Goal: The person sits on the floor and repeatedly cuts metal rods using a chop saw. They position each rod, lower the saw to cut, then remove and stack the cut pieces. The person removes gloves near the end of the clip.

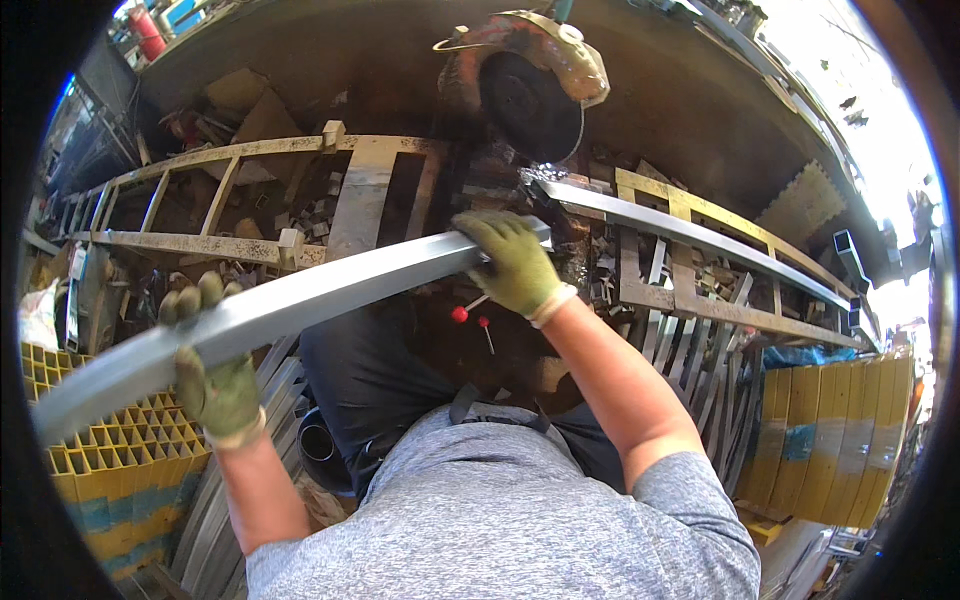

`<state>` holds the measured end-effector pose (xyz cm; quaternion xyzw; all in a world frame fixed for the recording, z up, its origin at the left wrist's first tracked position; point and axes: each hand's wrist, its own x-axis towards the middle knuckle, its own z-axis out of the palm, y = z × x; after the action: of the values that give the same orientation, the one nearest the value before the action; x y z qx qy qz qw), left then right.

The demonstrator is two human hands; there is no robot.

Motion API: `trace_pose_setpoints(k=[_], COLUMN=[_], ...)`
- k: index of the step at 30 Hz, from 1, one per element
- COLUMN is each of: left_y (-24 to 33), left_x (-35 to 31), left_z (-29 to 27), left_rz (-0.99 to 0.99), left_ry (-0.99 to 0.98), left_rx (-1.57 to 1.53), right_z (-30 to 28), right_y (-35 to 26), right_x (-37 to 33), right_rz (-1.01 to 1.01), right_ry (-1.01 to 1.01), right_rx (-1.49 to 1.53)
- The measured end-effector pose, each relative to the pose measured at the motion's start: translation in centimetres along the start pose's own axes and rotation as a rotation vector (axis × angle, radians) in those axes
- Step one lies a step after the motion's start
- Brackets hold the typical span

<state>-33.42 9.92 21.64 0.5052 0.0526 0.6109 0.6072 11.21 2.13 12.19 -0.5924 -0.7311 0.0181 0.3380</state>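
Note:
A long silvery square metal tube (330, 287) lies slantwise across my front, its left end running out toward the picture's left rim. My left hand (215, 385), in an olive work glove, is wrapped round it from beneath, with fingertips showing over the far side. Near the tube's right end, my right hand (512, 262) in a matching glove grips it from above; its thumb is partly hidden. Beyond this hand stands a cut-off saw with a dark round disc (525, 105). A second metal tube (690, 232) rests on the right-hand frame, its near end close to the disc.
Yellow ladder-like frames (210, 243) stretch left and right, with small offcuts lying among them. Two red-knobbed levers (460, 314) rise before me. Stacked yellow tubes (120, 480) stand at left, another yellow bundle (830, 440) at right. Metal lengths (690, 350) lean below the right frame.

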Motion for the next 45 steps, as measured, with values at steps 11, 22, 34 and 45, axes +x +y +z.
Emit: trace_pose_setpoints(k=[11, 22, 34, 45], left_y=[5.2, 5.6, 5.1, 13.5], left_x=[-16.4, -24.9, -32.8, -36.4], left_z=[1.5, -6.7, -22.5, -34.7], left_rz=[-0.072, 0.039, 0.124, 0.230], left_ry=[0.391, 1.099, 1.338, 1.646], left_rx=[0.004, -0.448, -0.410, -0.235], right_z=[7.0, 7.8, 16.1, 23.4], right_y=[-3.9, -12.9, -25.1, -35.0], right_x=[4.0, 12.2, 11.8, 11.4], right_rz=[-0.141, -0.556, -0.601, -0.656], right_ry=[-0.163, -0.428, -0.611, -0.802], right_rx=[0.049, -0.165, -0.337, -0.283])
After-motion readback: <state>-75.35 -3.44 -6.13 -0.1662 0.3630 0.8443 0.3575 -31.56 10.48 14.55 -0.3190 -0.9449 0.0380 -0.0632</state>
